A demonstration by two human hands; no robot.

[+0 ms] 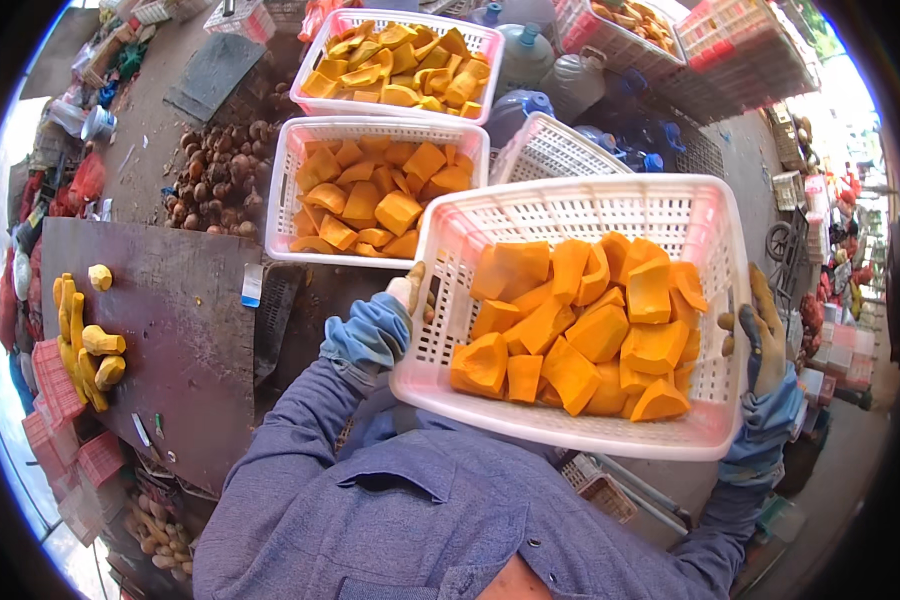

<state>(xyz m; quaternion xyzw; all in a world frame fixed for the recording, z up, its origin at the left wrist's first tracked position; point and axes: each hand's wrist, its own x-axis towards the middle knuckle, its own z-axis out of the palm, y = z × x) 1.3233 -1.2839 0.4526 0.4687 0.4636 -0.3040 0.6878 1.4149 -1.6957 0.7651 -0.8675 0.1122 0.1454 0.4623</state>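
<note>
I hold a white plastic basket [560, 432] in front of me, tilted so that its inside faces up at me. Chunks of peeled orange pumpkin [598, 333] lie piled in it. My left hand [410, 292], in a pale work glove, grips the basket's left end, its fingertips showing on the inner side. At the right end my right hand [765, 340], in a stained glove, is closed round the wall with fingers through the handle opening. Beyond the held basket, a second white basket [278, 190] holds similar orange chunks. Yellower pieces fill a third basket [315, 45] behind that one.
At left, a dark table [190, 330] bears peeled yellow squash [78, 335] and a small knife [141, 430]. Brown round vegetables [222, 175] are heaped on the floor. Large water bottles [526, 58] and an empty white basket [558, 150] stand at the back. Stacked crates [740, 55] rise far right.
</note>
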